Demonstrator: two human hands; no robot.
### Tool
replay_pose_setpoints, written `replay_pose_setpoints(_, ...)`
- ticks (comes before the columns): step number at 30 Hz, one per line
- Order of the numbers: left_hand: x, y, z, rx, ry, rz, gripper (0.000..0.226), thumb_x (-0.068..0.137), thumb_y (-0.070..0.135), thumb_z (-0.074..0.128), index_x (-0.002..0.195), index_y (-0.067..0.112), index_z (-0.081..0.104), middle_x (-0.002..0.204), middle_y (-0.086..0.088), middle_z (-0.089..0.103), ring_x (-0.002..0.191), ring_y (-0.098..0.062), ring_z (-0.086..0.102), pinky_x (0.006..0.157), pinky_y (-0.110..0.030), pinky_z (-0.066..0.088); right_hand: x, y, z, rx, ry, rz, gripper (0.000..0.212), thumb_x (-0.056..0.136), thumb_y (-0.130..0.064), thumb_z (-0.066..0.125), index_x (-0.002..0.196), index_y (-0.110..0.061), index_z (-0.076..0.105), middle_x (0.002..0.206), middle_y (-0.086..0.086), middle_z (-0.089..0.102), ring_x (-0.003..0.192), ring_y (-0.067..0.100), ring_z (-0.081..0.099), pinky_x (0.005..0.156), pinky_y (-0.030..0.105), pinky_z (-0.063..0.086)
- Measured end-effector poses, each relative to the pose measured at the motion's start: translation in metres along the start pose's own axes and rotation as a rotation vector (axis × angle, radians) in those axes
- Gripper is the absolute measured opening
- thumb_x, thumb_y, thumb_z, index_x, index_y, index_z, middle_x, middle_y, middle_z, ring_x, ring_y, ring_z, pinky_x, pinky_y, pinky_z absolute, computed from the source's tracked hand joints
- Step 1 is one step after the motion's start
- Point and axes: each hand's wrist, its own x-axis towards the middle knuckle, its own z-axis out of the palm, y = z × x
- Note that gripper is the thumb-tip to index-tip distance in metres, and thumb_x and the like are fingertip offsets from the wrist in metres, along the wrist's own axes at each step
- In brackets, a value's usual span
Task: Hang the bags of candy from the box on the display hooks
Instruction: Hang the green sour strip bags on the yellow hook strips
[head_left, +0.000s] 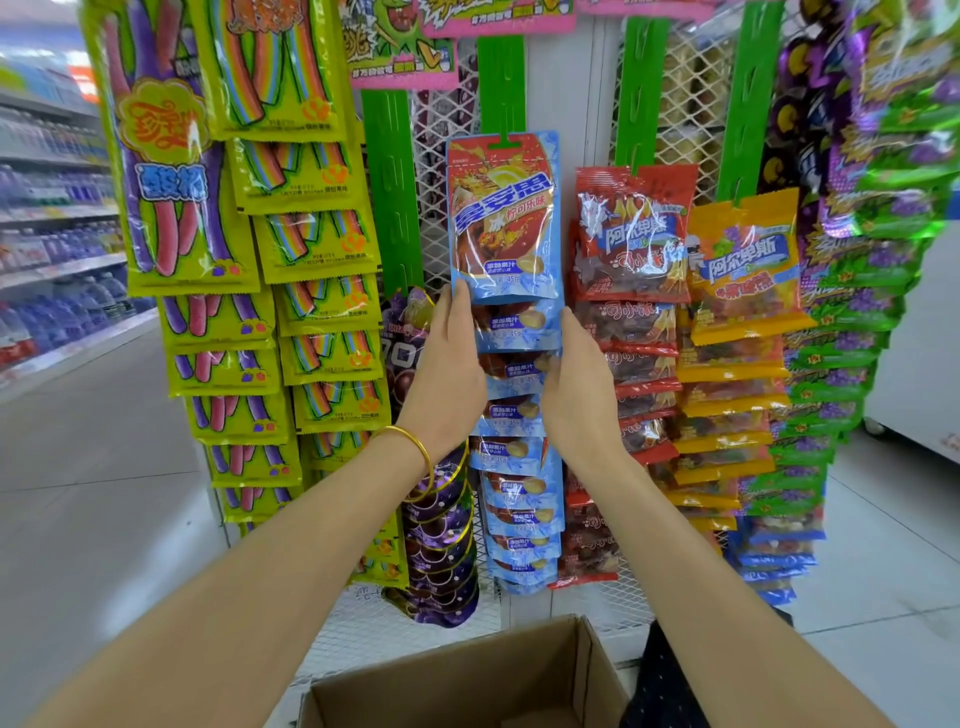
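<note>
Shop aisle, with shelves of bottled drinks (52, 260) at far left and a white mesh display panel (441, 156) ahead, carrying green plastic hanging strips (501, 78). On the centre strip a glossy blue-and-red candy pouch (504, 218) hangs by its header slot at the top of a column of matching pouches (519, 499), between purple bags to the left and red bags (631, 234) to the right. The hands are apart, one at each side of the column. The left hand (452, 364) has its thumb on the top pouch's lower left corner, with fingers hidden behind in what appears to be a pinch. The right hand (576, 384) lies against the column's right edge, and whether it grips cannot be told. An open brown cardboard box (587, 670) stands below, and no bags show in its visible part. The pouch is judged light, soft and slippery. It is best held by its flat edges or stiffer header, so the slot meets the hook squarely.
</note>
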Motion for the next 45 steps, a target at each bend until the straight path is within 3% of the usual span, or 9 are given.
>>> replay_pose_setpoints(3,-0.009,0.003,-0.004,-0.208,0.023,-0.090,0.074,0.085,-0.014,0.035,0.147,0.006,0.001,0.156,-0.011,0.003,0.144,-0.019,0.001,0.091,0.012,-0.002,-0.008,0.004,-0.004,0.029,-0.006,0.080,0.054,0.094,0.002,0.034,0.145,-0.014,0.028,0.140,0.001,0.042,0.126,0.011,0.037,0.107,0.017,0.029)
replay_pose_setpoints(5,-0.024,-0.001,-0.002,-0.263,0.008,-0.154,0.075,0.087,-0.009,0.038,0.148,0.013,0.001,0.156,-0.004,0.004,0.144,-0.014,0.002,0.098,0.006,-0.001,-0.022,0.011,-0.007,0.059,0.017,0.133,0.048,0.097,-0.002,0.035,0.143,-0.015,0.032,0.134,-0.005,0.043,0.120,0.002,0.036,0.100,0.007,0.026)
replay_pose_setpoints(8,-0.053,-0.007,0.010,-0.227,-0.001,-0.227,0.069,0.090,0.001,0.044,0.148,0.014,0.008,0.153,-0.003,0.012,0.142,-0.016,0.009,0.109,-0.015,0.011,-0.048,0.029,-0.002,0.037,0.046,0.187,0.044,0.094,-0.001,0.039,0.136,-0.013,0.040,0.124,-0.004,0.046,0.118,0.010,0.041,0.102,0.026,0.036)
replay_pose_setpoints(12,-0.085,-0.008,0.031,-0.172,0.084,-0.275,0.050,0.087,0.005,0.054,0.133,0.003,0.034,0.130,-0.011,0.036,0.124,-0.023,0.035,0.105,-0.027,0.032,-0.072,0.050,0.013,0.002,0.042,0.291,0.027,0.092,-0.006,0.051,0.119,-0.011,0.051,0.108,-0.004,0.046,0.105,0.016,0.048,0.089,0.029,0.043)
replay_pose_setpoints(20,-0.104,-0.002,0.062,-0.293,0.011,-0.431,0.044,0.087,0.004,0.053,0.127,0.005,0.036,0.123,-0.009,0.038,0.112,-0.019,0.043,0.092,-0.022,0.037,-0.079,0.070,0.045,-0.174,0.065,0.350,0.019,0.090,-0.022,0.060,0.106,-0.014,0.063,0.111,0.005,0.052,0.105,0.018,0.045,0.079,0.019,0.030)
replay_pose_setpoints(24,-0.104,-0.005,0.066,-0.321,-0.018,-0.465,0.045,0.086,0.001,0.052,0.128,0.006,0.036,0.126,-0.008,0.038,0.113,-0.020,0.044,0.097,-0.028,0.041,-0.072,0.072,0.051,-0.170,0.089,0.391,0.015,0.090,-0.022,0.060,0.101,-0.013,0.064,0.110,0.006,0.051,0.102,0.022,0.048,0.076,0.025,0.036)
replay_pose_setpoints(35,-0.096,-0.005,0.067,-0.495,-0.068,-0.514,0.046,0.085,-0.008,0.045,0.128,0.007,0.037,0.119,0.000,0.044,0.111,-0.009,0.046,0.091,-0.018,0.037,-0.058,0.076,0.057,-0.199,0.061,0.465,0.016,0.089,-0.023,0.059,0.087,-0.011,0.069,0.107,0.007,0.052,0.104,0.024,0.047,0.074,0.032,0.043)
replay_pose_setpoints(41,-0.096,-0.004,0.062,-0.477,-0.058,-0.502,0.044,0.086,-0.006,0.045,0.127,0.007,0.038,0.115,0.001,0.043,0.107,-0.009,0.046,0.089,-0.018,0.037,-0.055,0.082,0.057,-0.125,0.032,0.424,0.015,0.088,-0.018,0.057,0.080,-0.009,0.066,0.099,0.006,0.050,0.091,0.020,0.049,0.067,0.043,0.053)
replay_pose_setpoints(45,-0.091,-0.002,0.052,-0.424,0.074,-0.421,0.033,0.088,0.002,0.049,0.120,0.008,0.042,0.111,-0.003,0.046,0.101,-0.013,0.050,0.088,-0.027,0.046,-0.054,0.085,0.050,-0.136,-0.015,0.388,0.013,0.089,-0.013,0.052,0.078,-0.006,0.057,0.093,0.009,0.053,0.078,0.017,0.045,0.061,0.028,0.035)
